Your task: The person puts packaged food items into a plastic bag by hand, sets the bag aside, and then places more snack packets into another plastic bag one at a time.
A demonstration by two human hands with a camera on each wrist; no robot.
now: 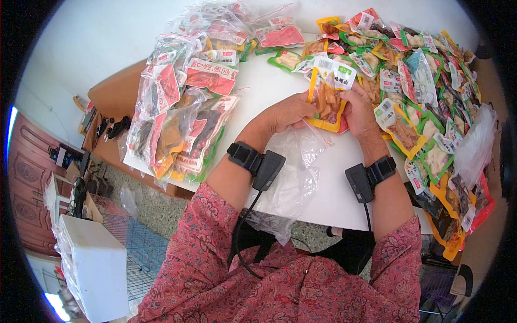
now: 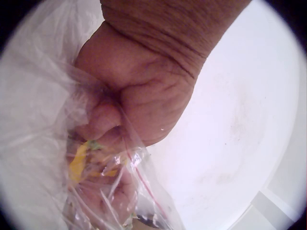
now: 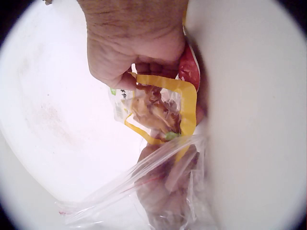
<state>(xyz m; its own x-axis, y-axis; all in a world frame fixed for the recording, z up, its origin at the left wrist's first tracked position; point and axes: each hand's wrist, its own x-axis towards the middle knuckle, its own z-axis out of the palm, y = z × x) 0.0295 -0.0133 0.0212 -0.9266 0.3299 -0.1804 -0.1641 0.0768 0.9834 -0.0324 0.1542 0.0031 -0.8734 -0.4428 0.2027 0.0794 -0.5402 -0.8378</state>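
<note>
A yellow-edged snack pouch (image 1: 326,89) with brown food behind its clear window is held upright between both hands. My left hand (image 1: 291,112) pinches its lower left side. My right hand (image 1: 360,112) grips the right side, thumb on the front. A clear zip bag (image 1: 288,167) with a red seal line hangs below the pouch and spreads towards me. In the left wrist view, its film overlaps the left fingers (image 2: 103,120). The right wrist view shows the pouch's yellow lower edge beside the bag film, plus a red packet (image 3: 189,67) beside the right fingers.
Filled clear bags of pouches (image 1: 177,107) line the left side of the white table (image 1: 264,81). A large heap of loose pouches (image 1: 409,81) covers the right side. Crumpled plastic (image 1: 476,145) lies at the heap's right edge. A white box (image 1: 94,264) stands on the floor.
</note>
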